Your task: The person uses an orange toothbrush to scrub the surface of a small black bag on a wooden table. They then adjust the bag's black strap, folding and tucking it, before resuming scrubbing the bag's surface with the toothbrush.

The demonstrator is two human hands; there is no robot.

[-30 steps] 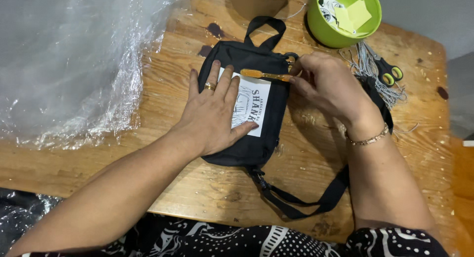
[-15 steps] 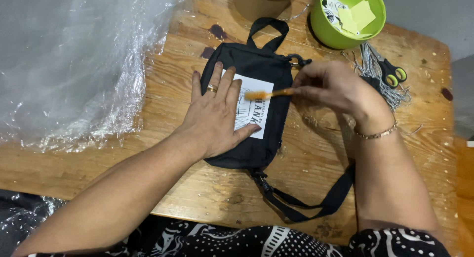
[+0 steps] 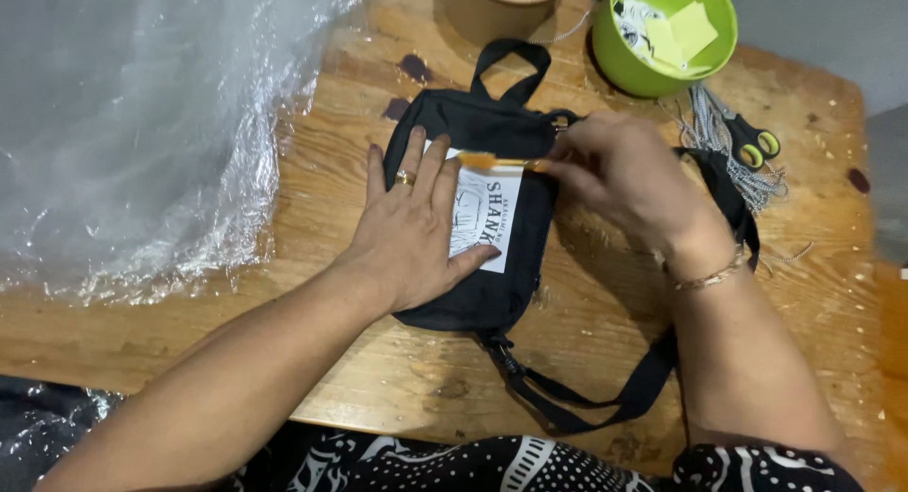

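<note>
Right hand [image 3: 619, 175] grip pinches orange brush [image 3: 497, 161], long axis horizontal, tip pointing left; left hand [image 3: 416, 222] flat, open on black bag [image 3: 492, 132].

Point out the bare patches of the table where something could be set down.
Bare wood shows on the wooden table between the plastic sheet and the black bag. Another free patch lies right of the right hand, below the scissors and cord bundle. It is crowded at the top by the green bowl and around the left hand.
</note>
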